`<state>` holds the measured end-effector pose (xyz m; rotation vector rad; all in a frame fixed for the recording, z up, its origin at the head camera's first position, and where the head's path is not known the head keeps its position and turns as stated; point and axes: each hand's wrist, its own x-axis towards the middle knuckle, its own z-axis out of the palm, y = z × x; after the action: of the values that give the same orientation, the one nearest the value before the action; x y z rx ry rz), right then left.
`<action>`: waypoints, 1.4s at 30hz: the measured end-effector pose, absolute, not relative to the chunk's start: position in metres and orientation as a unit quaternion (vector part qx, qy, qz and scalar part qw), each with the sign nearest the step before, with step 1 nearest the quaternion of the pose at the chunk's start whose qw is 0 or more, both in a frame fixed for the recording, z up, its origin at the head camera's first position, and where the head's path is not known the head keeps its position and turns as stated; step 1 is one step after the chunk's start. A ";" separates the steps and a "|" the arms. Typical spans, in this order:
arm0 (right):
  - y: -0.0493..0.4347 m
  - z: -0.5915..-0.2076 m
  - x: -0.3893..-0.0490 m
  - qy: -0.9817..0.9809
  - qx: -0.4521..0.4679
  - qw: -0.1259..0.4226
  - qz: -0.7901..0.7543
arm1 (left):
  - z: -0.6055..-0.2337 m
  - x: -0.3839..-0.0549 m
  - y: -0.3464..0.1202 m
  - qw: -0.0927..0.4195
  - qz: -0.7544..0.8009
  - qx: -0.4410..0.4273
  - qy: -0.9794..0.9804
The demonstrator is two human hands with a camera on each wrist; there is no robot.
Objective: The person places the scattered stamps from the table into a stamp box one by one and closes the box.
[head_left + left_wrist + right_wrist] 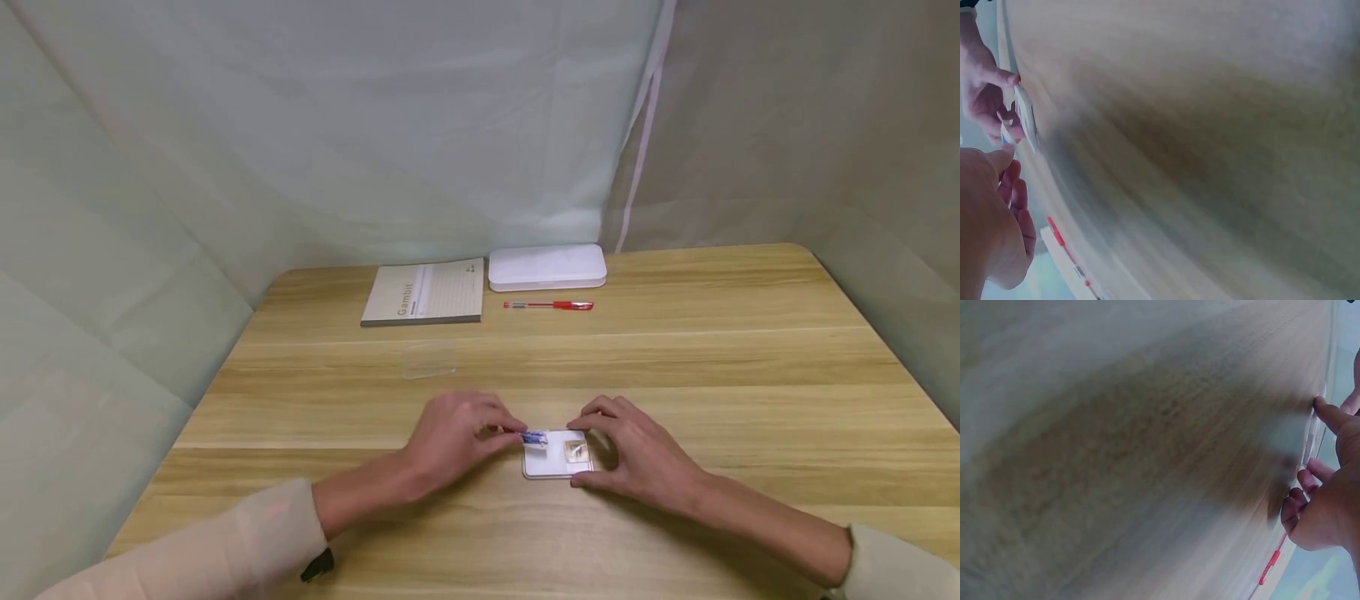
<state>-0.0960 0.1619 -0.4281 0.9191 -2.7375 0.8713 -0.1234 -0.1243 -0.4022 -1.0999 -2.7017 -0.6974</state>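
A small flat white case (pixel 556 467) with rounded corners lies on the wooden table in the head view. My right hand (pixel 645 454) holds it by its right part, thumb at the near edge and fingers at the far edge. A small gold-toned square (pixel 576 451) sits on the case's right side. With thumb and forefinger, my left hand (pixel 465 433) pinches a small blue-and-white piece (pixel 536 438), like a packet or label, over the case's upper left corner. In the left wrist view the case (pixel 1025 115) shows edge-on beside both hands.
A clear thin plastic piece (pixel 429 359) lies left of centre. Farther back are a notebook (pixel 431 292) marked Gambit, a white box (pixel 547 265) with rounded corners, and a red pen (pixel 549 306) in front of it. Fabric walls (pixel 375 150) stand behind the table.
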 end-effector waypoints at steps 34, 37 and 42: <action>0.161 -0.430 -0.096 -0.904 0.309 0.073 0.287 | -0.409 -0.113 -0.109 0.058 -0.159 -0.370 -0.913; 0.162 -0.430 -0.096 -0.904 0.309 0.072 0.287 | -0.409 -0.113 -0.109 0.056 -0.158 -0.368 -0.915; 0.162 -0.430 -0.096 -0.903 0.309 0.071 0.289 | -0.408 -0.113 -0.108 0.049 -0.156 -0.365 -0.917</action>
<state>-0.0957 0.1617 -0.4297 0.9279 -2.7159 0.8695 -0.1131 -0.1080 -0.4078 -1.1118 -2.7932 -0.4739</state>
